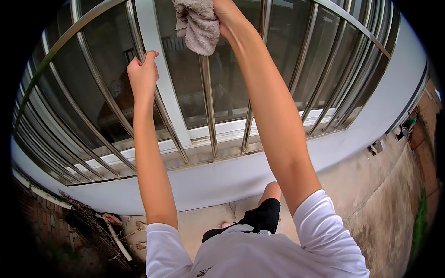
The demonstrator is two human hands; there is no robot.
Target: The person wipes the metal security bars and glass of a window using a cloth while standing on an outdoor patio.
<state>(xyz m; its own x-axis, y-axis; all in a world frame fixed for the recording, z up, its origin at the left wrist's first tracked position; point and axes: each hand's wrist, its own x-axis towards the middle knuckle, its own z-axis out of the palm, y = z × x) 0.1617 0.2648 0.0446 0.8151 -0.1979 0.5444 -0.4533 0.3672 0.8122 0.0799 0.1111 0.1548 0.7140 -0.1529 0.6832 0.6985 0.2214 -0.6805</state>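
Note:
My left hand (143, 76) is closed around one of the upright metal bars (169, 121) of a window grille. At the top edge, my right hand (224, 15) grips a crumpled greyish-pink cloth (198, 27), partly cut off by the picture's edge. The cloth hangs over the upper part of another metal bar (208, 99), to the right of the one my left hand holds. Most of my right fingers are hidden behind the cloth or out of view.
Behind the bars is a window with a white frame (160, 55) and dark glass. A metal sill rail (222, 157) joins the bars above a white wall (208, 187). Dry branches and a pale pipe (119, 242) lie at lower left. Concrete ground (371, 199) stretches to the right.

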